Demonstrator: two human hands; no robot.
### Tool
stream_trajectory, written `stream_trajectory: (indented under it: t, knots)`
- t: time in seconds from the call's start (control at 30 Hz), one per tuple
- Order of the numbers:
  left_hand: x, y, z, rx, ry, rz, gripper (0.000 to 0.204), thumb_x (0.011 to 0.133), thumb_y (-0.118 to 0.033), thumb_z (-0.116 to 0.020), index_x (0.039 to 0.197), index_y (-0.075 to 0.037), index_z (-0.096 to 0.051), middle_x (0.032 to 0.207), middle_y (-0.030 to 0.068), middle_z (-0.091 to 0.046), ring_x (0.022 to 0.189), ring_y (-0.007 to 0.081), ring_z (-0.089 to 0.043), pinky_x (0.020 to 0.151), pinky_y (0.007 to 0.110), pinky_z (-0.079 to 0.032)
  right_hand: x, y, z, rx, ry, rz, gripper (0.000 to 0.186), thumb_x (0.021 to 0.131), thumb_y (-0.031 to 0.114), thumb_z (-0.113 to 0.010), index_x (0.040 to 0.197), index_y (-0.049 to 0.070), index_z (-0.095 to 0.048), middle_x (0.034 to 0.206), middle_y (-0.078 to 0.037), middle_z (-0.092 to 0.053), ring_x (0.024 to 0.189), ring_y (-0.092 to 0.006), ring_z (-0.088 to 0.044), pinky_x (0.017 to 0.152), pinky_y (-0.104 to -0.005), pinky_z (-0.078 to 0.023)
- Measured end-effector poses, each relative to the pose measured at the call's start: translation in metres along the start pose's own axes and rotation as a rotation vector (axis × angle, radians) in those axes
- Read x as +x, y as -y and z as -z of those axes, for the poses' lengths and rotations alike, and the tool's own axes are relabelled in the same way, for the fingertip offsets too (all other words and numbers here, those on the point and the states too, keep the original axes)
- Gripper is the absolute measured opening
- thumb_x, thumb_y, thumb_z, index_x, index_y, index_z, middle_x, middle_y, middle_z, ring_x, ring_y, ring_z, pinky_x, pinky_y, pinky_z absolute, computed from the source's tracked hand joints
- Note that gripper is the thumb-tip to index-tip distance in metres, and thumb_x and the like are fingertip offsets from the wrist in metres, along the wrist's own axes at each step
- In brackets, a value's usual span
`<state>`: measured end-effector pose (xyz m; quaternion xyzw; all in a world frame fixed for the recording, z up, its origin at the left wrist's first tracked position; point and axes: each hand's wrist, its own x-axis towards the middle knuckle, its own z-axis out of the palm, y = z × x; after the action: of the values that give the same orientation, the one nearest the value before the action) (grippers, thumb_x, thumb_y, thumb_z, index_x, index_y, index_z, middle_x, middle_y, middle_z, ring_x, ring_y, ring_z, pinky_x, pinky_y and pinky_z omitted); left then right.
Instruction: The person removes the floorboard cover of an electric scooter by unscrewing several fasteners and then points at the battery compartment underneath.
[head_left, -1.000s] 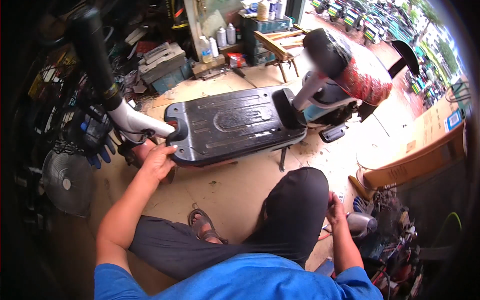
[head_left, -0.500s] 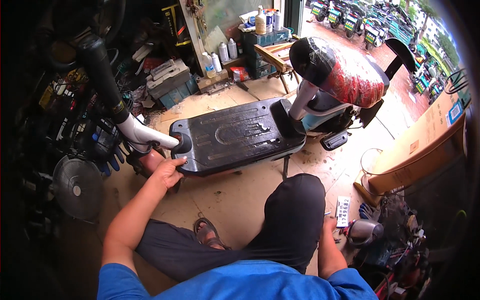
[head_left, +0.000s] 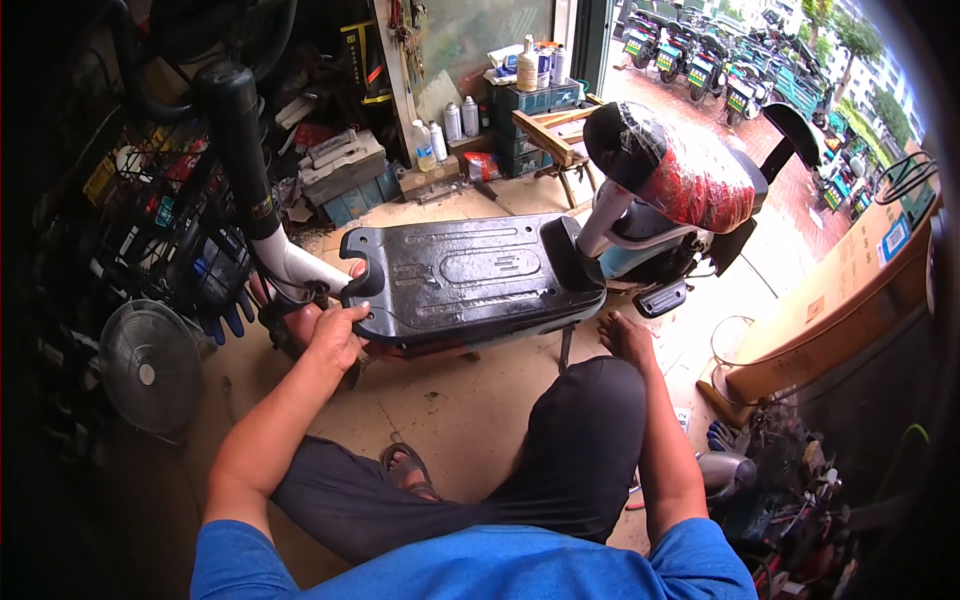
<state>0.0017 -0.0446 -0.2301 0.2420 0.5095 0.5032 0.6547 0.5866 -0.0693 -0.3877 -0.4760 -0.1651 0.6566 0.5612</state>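
An electric scooter stands on the tan floor in front of me, with a black footboard (head_left: 470,275) and a seat wrapped in red and clear plastic (head_left: 680,170). My left hand (head_left: 335,335) curls over the footboard's front left edge, just below the white steering column (head_left: 290,262). My right hand (head_left: 625,335) is stretched out beside my raised knee, fingers apart, under the footboard's rear right corner and next to the kickstand (head_left: 565,350). It holds nothing that I can see. I sit on the floor in dark trousers, one sandalled foot (head_left: 405,465) tucked in.
A small fan (head_left: 150,365) and blue gloves (head_left: 225,320) sit at the left by cluttered shelves. Spray cans and bottles (head_left: 450,125) and a wooden stool (head_left: 550,140) stand behind the scooter. A long cardboard box (head_left: 850,300) and tangled wires (head_left: 790,490) lie at the right.
My right hand has come up from beside my knee to the scooter's rear underside. My left hand has moved up onto the footboard's front edge.
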Motion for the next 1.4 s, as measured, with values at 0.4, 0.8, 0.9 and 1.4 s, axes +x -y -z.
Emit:
stream_trajectory:
  t: [0.4,0.8,0.9,1.4]
  knots:
    - [0.009,0.035,0.019,-0.003,0.017,0.039,0.022,0.101,-0.007,-0.061,0.122,-0.002,-0.063,0.114,0.0103,-0.071,0.107,0.0290,-0.069,0.094,0.047,-0.056,-0.003,0.022,-0.051,0.011,-0.015,-0.088,0.030,0.105,0.019,-0.061,0.130,0.003,-0.056,0.098,-0.009,-0.067,0.083,-0.0199,-0.066,0.074,-0.0316,-0.056]
    - [0.012,0.027,0.015,-0.035,-0.009,0.095,0.022,0.098,-0.004,-0.064,0.119,0.001,-0.061,0.115,0.0111,-0.069,0.105,0.0281,-0.069,0.094,0.051,-0.056,0.014,0.061,-0.081,-0.199,-0.096,0.101,0.021,0.101,0.028,-0.067,0.088,0.012,-0.065,0.071,0.004,-0.053,0.058,-0.0098,-0.049,0.052,-0.0244,-0.040]
    - [0.013,0.028,0.018,-0.002,0.042,0.108,0.024,0.098,-0.001,-0.063,0.122,0.000,-0.060,0.117,0.0111,-0.068,0.106,0.0277,-0.068,0.097,0.051,-0.055,0.022,0.063,-0.081,-0.188,-0.121,0.084,0.023,0.100,0.029,-0.069,0.083,0.016,-0.062,0.067,0.005,-0.048,0.056,-0.0092,-0.047,0.051,-0.0243,-0.039]
    - [-0.030,-0.013,-0.014,0.002,0.087,-0.024,0.058,0.097,0.005,-0.061,0.151,-0.008,-0.043,0.137,0.0047,-0.061,0.123,0.0229,-0.061,0.109,0.042,-0.049,0.023,0.068,-0.085,-0.087,-0.078,0.058,0.020,0.102,0.025,-0.063,0.086,0.016,-0.059,0.068,0.005,-0.048,0.058,-0.0096,-0.048,0.051,-0.0242,-0.037]
